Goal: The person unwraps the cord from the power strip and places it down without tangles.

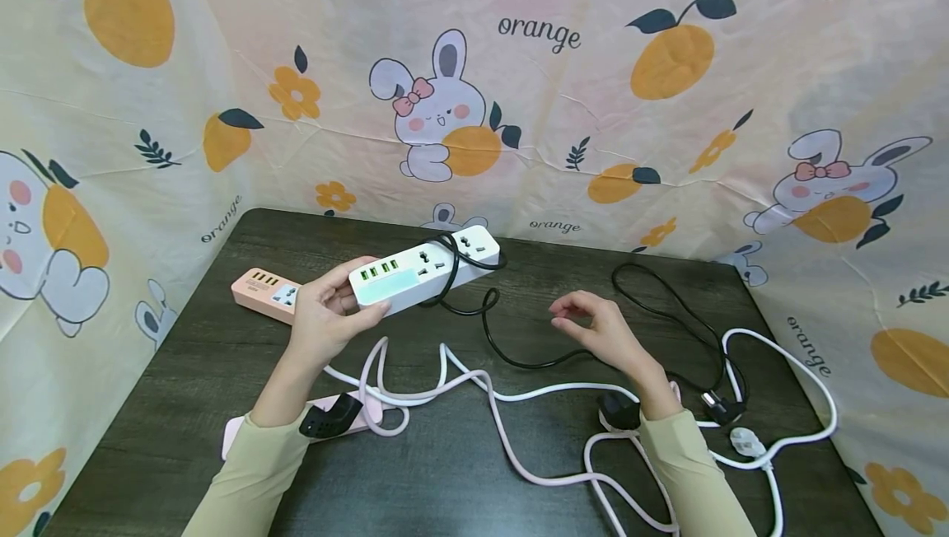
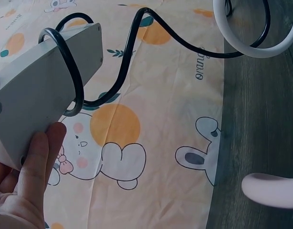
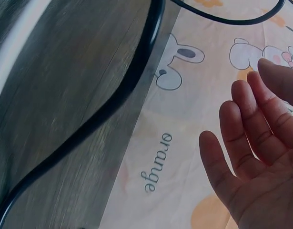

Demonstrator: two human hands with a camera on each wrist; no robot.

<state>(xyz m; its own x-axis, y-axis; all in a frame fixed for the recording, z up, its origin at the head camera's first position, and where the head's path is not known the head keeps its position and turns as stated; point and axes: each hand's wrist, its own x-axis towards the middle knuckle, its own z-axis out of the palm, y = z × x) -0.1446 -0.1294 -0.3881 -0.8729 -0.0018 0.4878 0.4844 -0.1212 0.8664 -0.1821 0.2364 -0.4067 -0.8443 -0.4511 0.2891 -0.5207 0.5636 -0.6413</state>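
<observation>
In the head view my left hand (image 1: 329,306) grips the near end of a white power strip (image 1: 404,294) and holds it above the table. A black cord (image 1: 454,273) loops around the strip's far half and trails right across the table. The left wrist view shows the strip's plain side (image 2: 36,95), with fingers (image 2: 34,162) along its lower edge and the black loop around it. My right hand (image 1: 600,327) hovers over the cord, apart from it, fingers loosely bent with nothing between them. The right wrist view shows that palm (image 3: 260,176) bare.
An orange-pink power strip (image 1: 259,294) lies behind my left hand, and a pink one (image 1: 326,413) lies under my left forearm. White and pale pink cords (image 1: 519,479) sprawl over the dark table (image 1: 415,487). Black plugs (image 1: 722,407) and a white plug (image 1: 747,442) lie at right.
</observation>
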